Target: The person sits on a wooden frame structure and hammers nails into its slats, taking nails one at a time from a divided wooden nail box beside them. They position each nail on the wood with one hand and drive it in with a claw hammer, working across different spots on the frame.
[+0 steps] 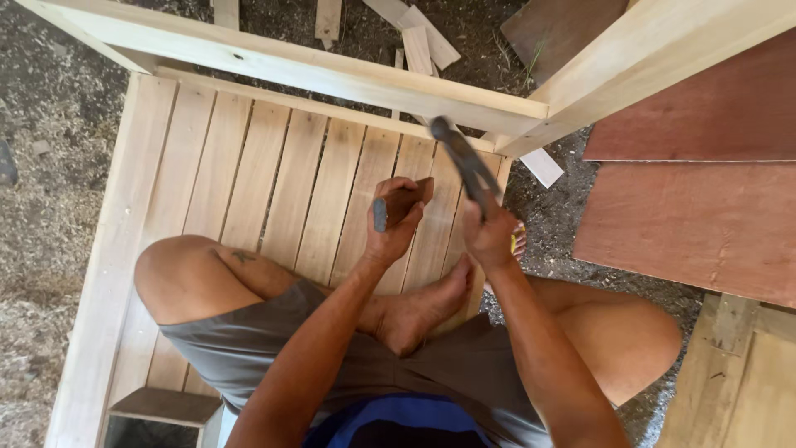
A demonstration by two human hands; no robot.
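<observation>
My left hand (391, 222) fingers clenched round a dark chisel (401, 204), right hand (487, 235) fisted on a blurred hammer (464, 164) at one o'clock, over pale smooth slats (290, 182), sawdust-strewn ground (50, 199) at nine.

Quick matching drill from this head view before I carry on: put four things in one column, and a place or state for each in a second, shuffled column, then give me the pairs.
Things:
1. hammer
2. small wood block
3. slatted panel
4. reddish plywood sheets

Places or states:
A. lying on the ground at the right
B. raised in the right hand
C. flat under the seated person's legs
D. gripped in the left hand, with a dark tool

Pairs: 1-B, 2-D, 3-C, 4-A
</observation>
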